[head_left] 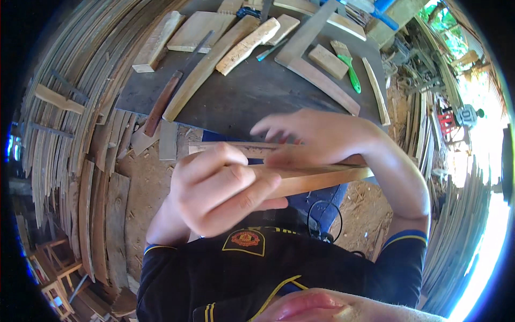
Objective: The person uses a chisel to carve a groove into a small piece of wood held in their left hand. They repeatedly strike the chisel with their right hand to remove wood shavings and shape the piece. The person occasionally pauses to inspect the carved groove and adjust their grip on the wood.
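Close to my body, a smooth light-brown wooden piece (316,184) lies crosswise, its right end reaching past my right wrist. My left hand (214,188) is closed round its left end, the fingers folded over it. Above the middle of the wood is my right hand (316,137), palm down, its fingers stretched out and slightly blurred, thumb apart from them. Whether the palm touches the wood I cannot tell. Behind both hands a narrow strip of wood (204,146) shows, partly covered by them.
Ahead, a dark table (225,102) bears a wooden try square (300,53), a green-handled brush (348,67), a wooden block (328,61), a wooden-handled tool (163,102) and a long curved board (209,70). Stacked planks (75,134) line the left side. A black cable (324,220) loops near my lap.
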{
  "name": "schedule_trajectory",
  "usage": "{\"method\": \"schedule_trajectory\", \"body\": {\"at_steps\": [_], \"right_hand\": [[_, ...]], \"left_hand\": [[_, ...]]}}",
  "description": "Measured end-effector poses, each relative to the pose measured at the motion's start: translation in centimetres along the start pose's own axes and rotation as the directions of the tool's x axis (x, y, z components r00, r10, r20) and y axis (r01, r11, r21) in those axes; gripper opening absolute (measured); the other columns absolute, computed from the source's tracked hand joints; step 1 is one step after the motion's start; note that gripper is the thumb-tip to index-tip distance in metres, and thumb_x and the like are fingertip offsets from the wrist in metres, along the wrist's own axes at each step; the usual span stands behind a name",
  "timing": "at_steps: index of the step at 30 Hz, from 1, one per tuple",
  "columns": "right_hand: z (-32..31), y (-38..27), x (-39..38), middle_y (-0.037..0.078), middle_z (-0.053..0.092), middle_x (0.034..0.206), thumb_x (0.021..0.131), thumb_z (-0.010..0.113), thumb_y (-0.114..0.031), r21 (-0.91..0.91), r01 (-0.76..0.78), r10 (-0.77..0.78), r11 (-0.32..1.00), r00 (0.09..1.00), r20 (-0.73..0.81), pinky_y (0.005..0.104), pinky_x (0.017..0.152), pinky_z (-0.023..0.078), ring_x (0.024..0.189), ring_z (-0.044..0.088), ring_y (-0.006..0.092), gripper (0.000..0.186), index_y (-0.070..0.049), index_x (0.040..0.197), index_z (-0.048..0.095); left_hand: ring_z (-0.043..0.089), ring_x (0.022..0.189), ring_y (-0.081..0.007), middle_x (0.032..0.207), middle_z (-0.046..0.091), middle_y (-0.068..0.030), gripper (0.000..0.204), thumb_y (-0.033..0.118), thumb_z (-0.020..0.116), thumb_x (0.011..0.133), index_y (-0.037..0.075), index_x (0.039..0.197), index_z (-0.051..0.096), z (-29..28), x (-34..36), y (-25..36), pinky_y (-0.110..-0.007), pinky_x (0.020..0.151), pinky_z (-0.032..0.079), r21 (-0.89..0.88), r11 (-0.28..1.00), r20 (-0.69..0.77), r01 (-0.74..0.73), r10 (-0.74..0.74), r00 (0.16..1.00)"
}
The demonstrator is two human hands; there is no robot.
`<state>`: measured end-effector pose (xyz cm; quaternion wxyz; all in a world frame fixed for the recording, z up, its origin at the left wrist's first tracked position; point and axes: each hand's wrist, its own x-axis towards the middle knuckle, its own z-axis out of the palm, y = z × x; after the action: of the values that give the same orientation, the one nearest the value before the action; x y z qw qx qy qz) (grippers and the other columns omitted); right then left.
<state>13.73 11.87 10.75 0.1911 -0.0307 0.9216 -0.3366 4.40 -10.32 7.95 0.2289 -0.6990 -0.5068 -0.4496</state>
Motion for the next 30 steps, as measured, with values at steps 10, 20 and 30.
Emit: {"method": "schedule_trajectory", "body": {"at_steps": [10,20,30], "right_hand": [[1.1,0.5,-0.6,0.026,0.068,0.116,0.096,0.058,-0.060,-0.123,-0.256,0.263,0.959,0.964,0.045,0.0436,0.093,0.051,0.109,0.067,0.0376,0.070,0.000,0.133,0.057],[-1.6,2.0,-2.8,0.028,0.067,0.103,0.098,0.057,-0.056,-0.356,-0.390,-0.042,0.849,0.623,-0.781,0.0484,0.084,0.057,0.095,0.069,0.0451,0.070,0.009,0.125,0.054],[1.5,4.7,-1.7,0.029,0.066,0.106,0.102,0.049,-0.056,-0.433,-0.667,0.106,0.607,0.607,-0.788,0.0455,0.071,0.063,0.090,0.073,0.0398,0.079,0.013,0.139,0.044]], "left_hand": [[0.053,0.064,-0.0127,0.069,0.049,0.0028,0.021,0.009,0.079,0.058,0.006,0.075,0.068,-0.2,3.0,1.6,-0.022,0.047,0.044,0.066,0.969,-0.093,-0.238,0.243,0.966],[0.058,0.081,-0.0153,0.080,0.052,0.0009,0.016,0.006,0.081,0.065,0.013,0.078,0.074,1.7,0.8,0.3,-0.032,0.075,0.059,0.152,0.968,-0.120,-0.200,0.219,0.968],[0.065,0.100,-0.0335,0.112,0.065,-0.0135,0.041,0.032,0.078,0.087,0.007,0.116,0.069,-1.4,-7.1,-5.4,-0.044,0.086,0.054,0.444,0.575,-0.203,0.687,-0.682,0.703]]}}
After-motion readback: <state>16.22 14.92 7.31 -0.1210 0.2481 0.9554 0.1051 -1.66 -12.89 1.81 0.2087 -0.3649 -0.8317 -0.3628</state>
